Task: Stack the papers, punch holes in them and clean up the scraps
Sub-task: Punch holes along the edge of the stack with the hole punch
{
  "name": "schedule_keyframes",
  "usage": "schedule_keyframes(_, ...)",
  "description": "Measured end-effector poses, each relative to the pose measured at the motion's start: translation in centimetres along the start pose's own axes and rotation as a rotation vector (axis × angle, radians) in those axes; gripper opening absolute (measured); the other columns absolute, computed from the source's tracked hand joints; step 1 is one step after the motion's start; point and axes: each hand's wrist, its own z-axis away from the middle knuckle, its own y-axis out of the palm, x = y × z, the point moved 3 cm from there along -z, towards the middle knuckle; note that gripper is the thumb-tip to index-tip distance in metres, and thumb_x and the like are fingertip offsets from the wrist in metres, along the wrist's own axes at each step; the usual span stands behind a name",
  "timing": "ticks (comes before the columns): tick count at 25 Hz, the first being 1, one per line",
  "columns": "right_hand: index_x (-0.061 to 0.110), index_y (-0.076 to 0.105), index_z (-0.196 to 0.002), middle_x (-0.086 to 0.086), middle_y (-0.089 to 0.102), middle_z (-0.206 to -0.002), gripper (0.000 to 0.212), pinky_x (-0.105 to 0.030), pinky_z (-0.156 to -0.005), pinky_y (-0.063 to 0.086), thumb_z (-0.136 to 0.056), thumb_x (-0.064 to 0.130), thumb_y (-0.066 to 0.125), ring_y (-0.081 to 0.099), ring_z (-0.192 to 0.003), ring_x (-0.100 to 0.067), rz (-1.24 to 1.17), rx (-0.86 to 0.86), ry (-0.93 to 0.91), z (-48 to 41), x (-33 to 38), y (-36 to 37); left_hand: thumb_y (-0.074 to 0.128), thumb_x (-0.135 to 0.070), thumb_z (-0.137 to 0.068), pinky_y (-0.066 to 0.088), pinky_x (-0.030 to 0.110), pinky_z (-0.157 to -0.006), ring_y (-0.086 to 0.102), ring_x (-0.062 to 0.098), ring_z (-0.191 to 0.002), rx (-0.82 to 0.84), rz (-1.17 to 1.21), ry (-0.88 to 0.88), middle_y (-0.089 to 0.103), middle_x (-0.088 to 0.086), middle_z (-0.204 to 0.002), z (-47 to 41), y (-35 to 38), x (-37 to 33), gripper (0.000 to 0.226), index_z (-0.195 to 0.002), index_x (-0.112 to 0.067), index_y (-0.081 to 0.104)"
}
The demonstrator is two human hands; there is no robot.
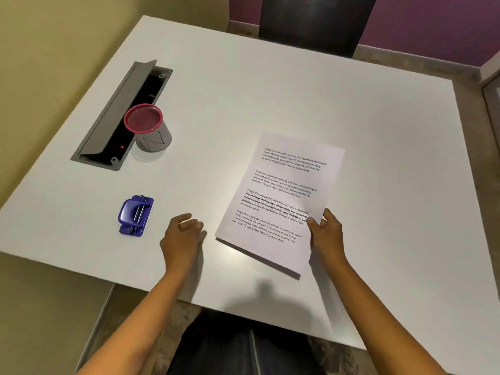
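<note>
My right hand holds the stack of papers by its right edge, thumb on top and fingers squeezed on it from under. The near end of the stack is lifted a little off the white bench. My left hand rests on the bench at about 9 o'clock from the papers, near them but not touching, fingers curled loosely and holding nothing. The blue hole punch sits farther out at 9 o'clock. The gray cup with a red rim stands at 10 o'clock, just beside an open gray slot in the bench.
</note>
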Motion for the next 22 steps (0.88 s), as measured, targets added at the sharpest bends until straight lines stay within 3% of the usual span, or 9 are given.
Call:
schedule_keyframes(2,0.014,0.059,-0.124,-0.004,0.07,-0.115,0.032,-0.034,-0.092,0.051,-0.093,0.006,0.054,0.067,-0.102,-0.021,0.059,0.013,0.018,-0.7,-0.6,-0.2,0.061,-0.007,-0.092,0.048,0.005,-0.062,0.061,0.001,-0.082,-0.095,-0.219,0.179,0.065,0.007,-0.11,-1.6,-2.8,-1.1,0.028,-0.12,-0.009,0.059)
schedule_keyframes(3,0.014,0.06,-0.122,-0.003,0.07,-0.114,0.031,-0.033,-0.09,0.05,-0.092,0.007,0.055,0.066,-0.101,-0.02,0.105,0.013,0.015,-0.9,-0.8,-0.4,0.061,-0.009,-0.093,0.049,0.012,-0.07,0.062,0.004,-0.089,-0.158,-0.34,0.257,0.063,0.011,-0.116,-2.4,-4.0,-1.5,0.03,-0.122,-0.007,0.057)
schedule_keyframes(6,0.014,0.062,-0.116,0.001,0.068,-0.102,0.025,-0.024,-0.073,0.044,-0.092,0.011,0.056,0.062,-0.092,-0.018,0.226,-0.008,-0.004,-1.5,-1.5,-0.9,0.061,-0.018,-0.093,0.044,0.047,-0.093,0.054,0.039,-0.114,-0.358,-0.819,0.387,0.054,0.024,-0.129,-5.3,-7.1,-1.8,0.045,-0.131,0.001,0.048)
schedule_keyframes(8,0.012,0.061,-0.112,0.002,0.065,-0.097,0.02,-0.021,-0.066,0.042,-0.093,0.013,0.055,0.059,-0.089,-0.019,0.272,-0.028,-0.002,-1.8,-1.9,-1.1,0.057,-0.02,-0.096,0.04,0.053,-0.097,0.05,0.046,-0.118,-0.372,-0.91,0.32,0.052,0.028,-0.131,-7.1,-8.4,-1.4,0.046,-0.134,0.004,0.046)
schedule_keyframes(12,0.011,0.059,-0.112,-0.005,0.067,-0.106,0.019,-0.026,-0.078,0.039,-0.093,0.013,0.055,0.057,-0.09,-0.02,0.341,-0.036,0.0,-2.1,-2.6,-1.0,0.05,-0.019,-0.1,0.049,0.047,-0.083,0.06,0.043,-0.103,-0.332,-0.742,0.18,0.062,0.026,-0.116,-8.5,-9.3,-0.7,0.032,-0.122,0.003,0.056)
schedule_keyframes(16,0.01,0.057,-0.116,-0.007,0.066,-0.114,0.023,-0.027,-0.081,0.04,-0.093,0.012,0.056,0.056,-0.091,-0.019,0.359,-0.051,-0.009,-1.9,-3.0,-0.7,0.053,-0.016,-0.098,0.04,0.031,-0.075,0.062,0.035,-0.095,-0.355,-0.45,0.053,0.068,0.022,-0.107,-9.1,-9.7,-0.7,0.027,-0.11,0.004,0.065)
schedule_keyframes(19,0.01,0.056,-0.119,-0.007,0.066,-0.116,0.025,-0.027,-0.083,0.04,-0.094,0.012,0.055,0.055,-0.092,-0.018,0.335,-0.065,-0.022,-1.6,-3.1,-0.7,0.06,-0.017,-0.094,0.044,0.032,-0.073,0.06,0.03,-0.084,-0.347,-0.378,0.013,0.067,0.015,-0.091,-9.0,-9.4,-1.1,0.023,-0.101,0.002,0.07)
schedule_keyframes(22,0.01,0.056,-0.117,-0.003,0.065,-0.113,0.024,-0.026,-0.083,0.04,-0.093,0.011,0.056,0.055,-0.091,-0.017,0.326,-0.07,-0.038,-1.3,-3.2,-0.7,0.064,-0.02,-0.091,0.052,0.036,-0.077,0.059,0.024,-0.08,-0.303,-0.295,-0.022,0.066,0.008,-0.09,-8.0,-8.0,-1.4,0.02,-0.101,-0.004,0.072)
